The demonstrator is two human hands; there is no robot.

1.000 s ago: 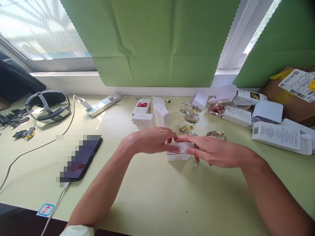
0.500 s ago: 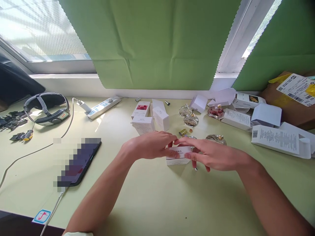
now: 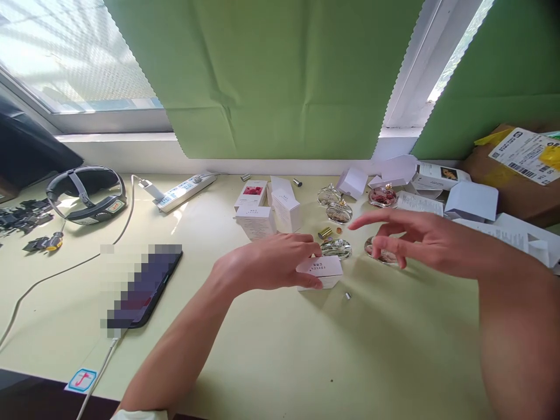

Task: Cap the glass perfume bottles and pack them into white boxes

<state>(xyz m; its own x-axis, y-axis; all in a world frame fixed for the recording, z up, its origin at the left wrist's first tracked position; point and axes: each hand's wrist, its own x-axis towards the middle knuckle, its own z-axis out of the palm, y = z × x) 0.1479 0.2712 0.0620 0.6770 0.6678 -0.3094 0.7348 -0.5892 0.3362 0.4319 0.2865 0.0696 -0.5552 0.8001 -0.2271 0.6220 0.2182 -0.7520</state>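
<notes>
Pinning the white box (image 3: pixel 321 269) flat on the table (image 3: pixel 262 350) with the left hand (image 3: pixel 262 262), fingers closed on its left edge, steadies it well, while the right hand (image 3: pixel 420 239) hovers spread and empty over a glass bottle (image 3: pixel 370 249).

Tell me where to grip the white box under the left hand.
Probably pinch the white box across its front and back long faces, coming from the right: it lies flat, printed face up, and the left hand covers its left end while the right end is free.
</notes>
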